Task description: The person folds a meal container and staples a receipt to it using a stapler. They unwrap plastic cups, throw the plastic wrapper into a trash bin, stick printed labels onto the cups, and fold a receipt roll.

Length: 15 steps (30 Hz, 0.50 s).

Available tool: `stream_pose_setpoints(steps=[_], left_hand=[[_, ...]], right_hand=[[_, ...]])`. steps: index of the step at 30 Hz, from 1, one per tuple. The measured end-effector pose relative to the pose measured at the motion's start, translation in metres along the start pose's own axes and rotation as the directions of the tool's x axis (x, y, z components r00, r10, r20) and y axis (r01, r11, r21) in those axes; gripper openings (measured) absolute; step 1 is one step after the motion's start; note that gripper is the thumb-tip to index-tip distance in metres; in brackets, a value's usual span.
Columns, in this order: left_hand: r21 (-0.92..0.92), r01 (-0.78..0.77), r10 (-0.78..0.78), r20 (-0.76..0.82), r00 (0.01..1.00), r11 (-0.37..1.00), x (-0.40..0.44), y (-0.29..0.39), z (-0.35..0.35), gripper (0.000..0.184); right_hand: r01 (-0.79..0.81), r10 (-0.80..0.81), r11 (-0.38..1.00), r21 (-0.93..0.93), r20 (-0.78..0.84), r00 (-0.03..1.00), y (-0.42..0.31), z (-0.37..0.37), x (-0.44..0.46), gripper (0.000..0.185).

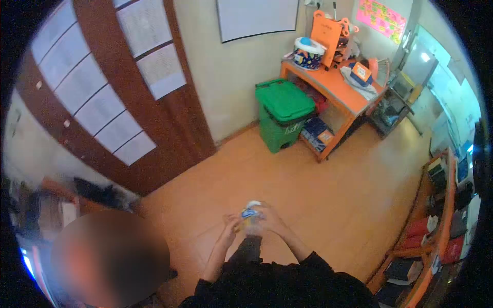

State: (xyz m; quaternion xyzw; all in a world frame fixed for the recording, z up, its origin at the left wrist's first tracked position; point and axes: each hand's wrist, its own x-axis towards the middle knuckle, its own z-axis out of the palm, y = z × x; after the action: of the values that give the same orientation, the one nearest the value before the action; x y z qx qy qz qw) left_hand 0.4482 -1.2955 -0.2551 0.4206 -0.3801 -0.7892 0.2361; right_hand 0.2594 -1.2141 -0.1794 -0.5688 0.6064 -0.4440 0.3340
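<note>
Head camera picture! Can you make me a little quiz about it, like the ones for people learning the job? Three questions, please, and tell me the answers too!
1. True or false: the green bin stands on top of the orange table.
2. What is the main colour of the bright poster near the top right?
3. Where is the small blue-and-white thing?
A) inside the bin
B) between the left hand and the right hand
C) on the table

Key:
1. False; the green bin stands on the floor beside the orange table.
2. Pink
3. B
</note>
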Motion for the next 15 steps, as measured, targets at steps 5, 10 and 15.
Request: stream_pose_setpoints(steps=[5, 10, 15], left_hand=[[-0.186, 0.333, -0.281, 0.259, 0.924, 0.924, 0.205, 0.043, 0.096, 0.055], [-0.293, 0.413, -0.36, 0.22, 0.907, 0.862, 0.413, 0.037, 0.191, 0.072], [-0.355, 0.248, -0.263, 0.008, 0.965, 0.901, 0.562, 0.046, 0.276, 0.073]], right_hand=[[-0.343, 0.241, 0.939, -0.017, -0.68, 0.693, 0.138, -0.141, 0.013, 0.023], [-0.546, 0.359, 0.835, -0.06, -0.693, 0.625, 0.22, -0.256, 0.018, 0.024], [-0.538, 0.335, 0.833, -0.13, -0.655, 0.677, 0.285, -0.315, 0.091, 0.037]])
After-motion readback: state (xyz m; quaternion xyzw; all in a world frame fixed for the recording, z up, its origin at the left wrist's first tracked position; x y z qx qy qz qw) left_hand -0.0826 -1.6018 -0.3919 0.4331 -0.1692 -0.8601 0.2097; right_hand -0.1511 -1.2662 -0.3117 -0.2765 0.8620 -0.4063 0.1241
